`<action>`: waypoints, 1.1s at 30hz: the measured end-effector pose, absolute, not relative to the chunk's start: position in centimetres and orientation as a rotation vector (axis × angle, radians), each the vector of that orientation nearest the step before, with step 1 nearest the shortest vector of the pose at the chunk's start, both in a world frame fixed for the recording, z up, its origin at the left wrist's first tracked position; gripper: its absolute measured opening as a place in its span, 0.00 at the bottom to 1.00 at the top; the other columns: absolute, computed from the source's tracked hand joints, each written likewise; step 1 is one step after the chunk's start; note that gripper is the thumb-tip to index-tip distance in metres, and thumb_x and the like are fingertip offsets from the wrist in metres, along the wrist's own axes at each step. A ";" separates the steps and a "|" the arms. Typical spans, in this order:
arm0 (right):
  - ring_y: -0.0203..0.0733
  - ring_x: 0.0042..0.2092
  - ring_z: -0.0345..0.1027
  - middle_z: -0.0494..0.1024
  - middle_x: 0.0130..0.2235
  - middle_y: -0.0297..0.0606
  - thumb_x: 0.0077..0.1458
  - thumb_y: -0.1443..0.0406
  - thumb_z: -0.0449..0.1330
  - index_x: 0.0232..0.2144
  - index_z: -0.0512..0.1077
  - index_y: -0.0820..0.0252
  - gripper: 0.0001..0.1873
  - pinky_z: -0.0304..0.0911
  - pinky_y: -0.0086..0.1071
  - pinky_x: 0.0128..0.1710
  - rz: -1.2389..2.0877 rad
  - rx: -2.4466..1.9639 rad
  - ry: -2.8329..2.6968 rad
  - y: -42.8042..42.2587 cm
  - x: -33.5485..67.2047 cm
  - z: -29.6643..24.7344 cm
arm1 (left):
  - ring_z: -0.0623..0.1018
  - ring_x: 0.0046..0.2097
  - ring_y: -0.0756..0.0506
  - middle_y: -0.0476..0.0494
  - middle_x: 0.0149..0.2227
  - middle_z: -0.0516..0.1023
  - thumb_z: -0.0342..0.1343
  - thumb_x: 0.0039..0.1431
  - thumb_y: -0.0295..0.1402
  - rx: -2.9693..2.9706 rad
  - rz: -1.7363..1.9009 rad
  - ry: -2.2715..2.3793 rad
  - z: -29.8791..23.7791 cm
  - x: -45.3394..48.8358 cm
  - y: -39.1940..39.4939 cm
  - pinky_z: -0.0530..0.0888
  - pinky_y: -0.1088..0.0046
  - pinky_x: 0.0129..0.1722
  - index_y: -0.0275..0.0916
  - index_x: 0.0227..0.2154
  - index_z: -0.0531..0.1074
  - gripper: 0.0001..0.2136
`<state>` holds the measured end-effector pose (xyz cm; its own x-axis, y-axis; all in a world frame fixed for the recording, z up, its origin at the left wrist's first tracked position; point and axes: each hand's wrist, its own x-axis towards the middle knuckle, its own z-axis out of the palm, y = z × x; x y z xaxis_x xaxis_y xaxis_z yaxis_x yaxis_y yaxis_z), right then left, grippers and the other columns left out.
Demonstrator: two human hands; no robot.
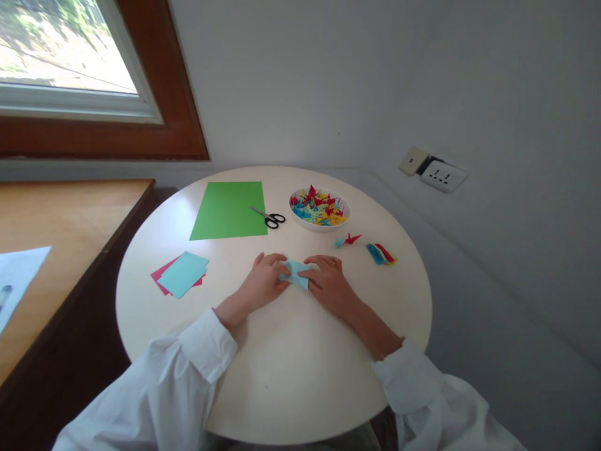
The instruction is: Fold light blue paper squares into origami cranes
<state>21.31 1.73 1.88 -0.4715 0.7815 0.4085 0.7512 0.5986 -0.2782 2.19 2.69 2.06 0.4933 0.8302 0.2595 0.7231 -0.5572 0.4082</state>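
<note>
A small folded light-blue paper point(295, 272) lies on the round white table point(282, 369), between both hands. My left hand point(263, 279) has curled fingers pinching the paper's left edge. My right hand point(330, 282) presses and grips its right side. Both sleeves are white. The folds under the fingers are hidden.
A green sheet point(230, 210), black scissors point(270, 217) and a white bowl point(344, 223) of folded coloured paper pieces sit farther back. Small paper figures point(348, 239) and folded strips point(381, 254) lie right; light-blue and red squares point(181, 274) left. A wooden desk point(56, 232) stands at left.
</note>
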 end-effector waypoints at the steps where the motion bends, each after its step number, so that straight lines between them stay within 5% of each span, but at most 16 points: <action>1: 0.43 0.47 0.63 0.73 0.43 0.41 0.49 0.74 0.55 0.34 0.75 0.55 0.13 0.49 0.41 0.47 0.104 -1.216 -2.325 1.8 21.3 1.9 | 0.68 0.50 0.43 0.41 0.47 0.71 0.52 0.52 0.32 2.508 0.640 1.333 2.2 2.1 2.5 0.57 0.55 0.54 0.41 0.36 0.73 0.09; 15: 0.39 0.33 0.67 0.75 0.29 0.36 0.50 0.68 0.56 0.26 0.70 0.60 0.04 0.57 0.35 0.38 0.528 -1.314 -2.078 2.6 21.8 2.2 | 0.66 0.49 0.41 0.38 0.45 0.68 0.45 0.58 0.32 2.563 0.578 1.300 2.2 2.8 0.6 0.61 0.58 0.48 0.40 0.39 0.72 0.12; 25: 0.36 0.32 0.67 0.72 0.29 0.33 0.47 0.67 0.55 0.32 0.66 0.59 0.06 0.62 0.29 0.34 0.790 -1.343 -1.795 2.6 21.8 2.1 | 0.69 0.45 0.44 0.43 0.40 0.72 0.48 0.55 0.31 2.240 0.713 1.328 1.8 3.7 0.5 0.61 0.62 0.47 0.40 0.30 0.74 0.09; 33: 0.37 0.31 0.67 0.74 0.29 0.34 0.45 0.70 0.53 0.27 0.68 0.60 0.05 0.61 0.30 0.33 0.762 -1.397 -1.935 3.0 21.4 2.4 | 0.66 0.46 0.42 0.42 0.41 0.69 0.50 0.53 0.31 2.104 0.730 1.514 2.0 4.6 0.6 0.59 0.59 0.46 0.38 0.22 0.73 0.09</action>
